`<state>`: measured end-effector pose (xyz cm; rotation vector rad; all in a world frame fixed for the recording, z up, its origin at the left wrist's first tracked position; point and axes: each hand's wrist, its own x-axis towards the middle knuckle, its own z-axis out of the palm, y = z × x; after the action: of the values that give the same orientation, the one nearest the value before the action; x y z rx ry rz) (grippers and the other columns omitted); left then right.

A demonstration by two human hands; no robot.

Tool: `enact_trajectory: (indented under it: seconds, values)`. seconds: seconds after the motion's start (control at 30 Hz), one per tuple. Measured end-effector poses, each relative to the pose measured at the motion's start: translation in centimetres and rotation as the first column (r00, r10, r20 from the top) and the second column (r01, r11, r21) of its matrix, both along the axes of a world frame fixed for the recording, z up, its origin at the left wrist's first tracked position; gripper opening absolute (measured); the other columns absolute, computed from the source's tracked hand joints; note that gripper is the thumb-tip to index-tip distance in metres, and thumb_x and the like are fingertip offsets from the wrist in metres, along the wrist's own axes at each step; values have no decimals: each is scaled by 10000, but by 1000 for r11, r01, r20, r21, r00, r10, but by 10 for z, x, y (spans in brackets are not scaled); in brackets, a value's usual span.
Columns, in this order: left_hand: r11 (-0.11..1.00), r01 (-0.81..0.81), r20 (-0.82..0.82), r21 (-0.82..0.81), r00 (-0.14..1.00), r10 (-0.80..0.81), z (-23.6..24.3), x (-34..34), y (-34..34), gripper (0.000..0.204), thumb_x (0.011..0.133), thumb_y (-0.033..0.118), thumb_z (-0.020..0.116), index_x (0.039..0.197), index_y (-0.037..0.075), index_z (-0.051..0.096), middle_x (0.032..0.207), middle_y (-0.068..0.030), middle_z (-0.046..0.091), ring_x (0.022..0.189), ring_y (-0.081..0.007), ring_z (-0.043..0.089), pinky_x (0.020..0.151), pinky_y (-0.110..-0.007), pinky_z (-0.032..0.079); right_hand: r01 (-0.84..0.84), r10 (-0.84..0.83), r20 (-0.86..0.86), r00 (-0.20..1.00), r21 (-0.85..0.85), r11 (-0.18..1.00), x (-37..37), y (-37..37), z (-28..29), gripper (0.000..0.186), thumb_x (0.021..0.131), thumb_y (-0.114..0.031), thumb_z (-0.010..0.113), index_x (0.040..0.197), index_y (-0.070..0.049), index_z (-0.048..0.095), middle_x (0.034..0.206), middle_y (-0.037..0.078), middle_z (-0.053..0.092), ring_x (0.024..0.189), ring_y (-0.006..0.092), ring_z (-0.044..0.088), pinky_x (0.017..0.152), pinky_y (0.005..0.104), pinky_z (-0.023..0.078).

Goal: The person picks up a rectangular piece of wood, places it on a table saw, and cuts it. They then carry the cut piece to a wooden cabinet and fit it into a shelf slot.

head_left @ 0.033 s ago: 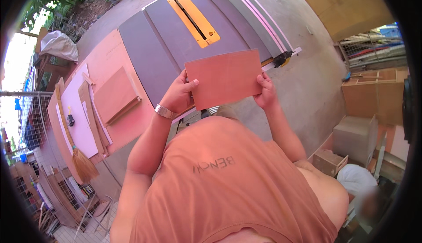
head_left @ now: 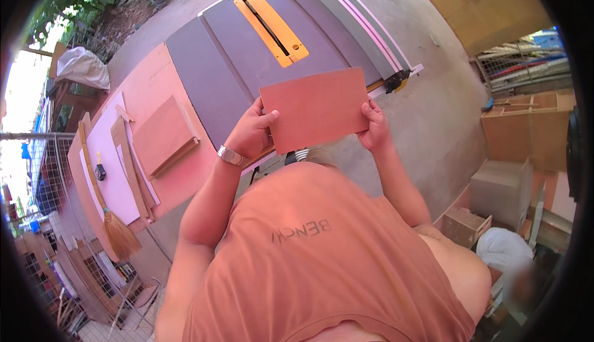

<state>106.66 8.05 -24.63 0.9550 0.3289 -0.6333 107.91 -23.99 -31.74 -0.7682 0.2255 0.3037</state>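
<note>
A thin, rectangular reddish-brown wood panel (head_left: 315, 110) is held up in front of my body, over the near edge of a table saw (head_left: 198, 64). My left hand (head_left: 252, 130), with a metal watch at the wrist, pinches its left edge, thumb on the upper face. On the opposite edge my right hand (head_left: 374, 127) grips it the same way; most of its fingers are behind the panel. Beyond the panel, the saw's grey top has a yellow insert plate (head_left: 279, 23) with a long dark slot.
Left of the saw, a wooden worktop (head_left: 192, 169) carries stacked panels (head_left: 162, 133), narrow strips, a white sheet (head_left: 111, 184), a tape measure (head_left: 99, 171) and a broom (head_left: 117, 234). Wire fencing stands at far left. Wooden boxes (head_left: 523, 135) and a grey container (head_left: 498, 190) are at right.
</note>
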Motion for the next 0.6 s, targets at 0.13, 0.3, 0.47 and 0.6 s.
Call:
enact_trajectory:
  seconds: [0.13,0.3,0.47,0.6]
  values:
    - [998,49,53,-36,997,-47,-4,13,9,503,1027,152,540,1489,124,343,1364,-104,550,1159,-246,639,866,-437,603,62,-62,-13,998,-34,998,-6,8,15,367,1026,-168,528,1377,-67,490,1269,69,630,1130,226,647,914,413,572]
    - [973,-53,9,-224,998,57,-17,21,21,443,1029,208,564,1436,128,409,1373,-87,557,1161,-232,635,912,-444,581,168,-161,-91,983,83,982,-26,28,31,353,1039,-165,495,1390,-136,471,1342,72,578,1212,258,597,963,473,544]
    - [957,49,137,-285,990,-9,-20,20,5,390,1041,301,554,1381,137,455,1347,-73,581,1195,-230,611,968,-477,524,219,-216,-40,976,278,935,-48,56,16,378,1042,-150,468,1418,-175,440,1379,64,575,1262,287,568,1045,500,488]
    - [981,-150,107,-123,981,163,-19,30,-18,355,1056,313,523,1344,107,497,1266,-72,634,1134,-226,642,912,-456,545,-112,91,143,986,149,982,-63,58,-5,420,1039,-199,494,1451,-193,416,1413,83,559,1264,304,567,1052,495,474]
